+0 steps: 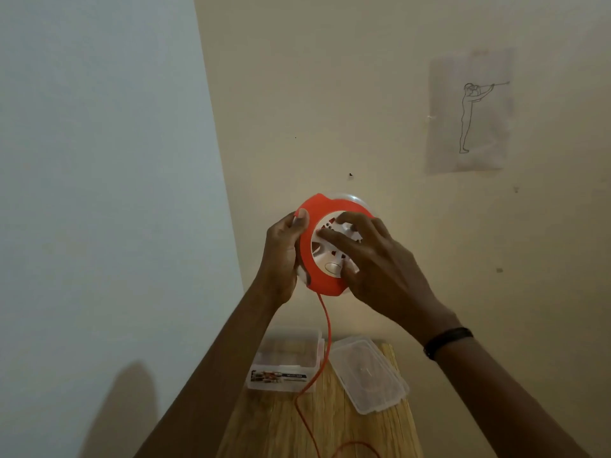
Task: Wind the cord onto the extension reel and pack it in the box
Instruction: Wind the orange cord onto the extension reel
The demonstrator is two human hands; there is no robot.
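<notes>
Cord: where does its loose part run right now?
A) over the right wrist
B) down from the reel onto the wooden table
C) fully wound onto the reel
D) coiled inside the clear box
B: the orange cord hangs from the bottom of the reel, passes beside the box and trails on the table.

The label [279,376] on the clear box [285,358] carries a dark strip of print, too blurred to read.
</notes>
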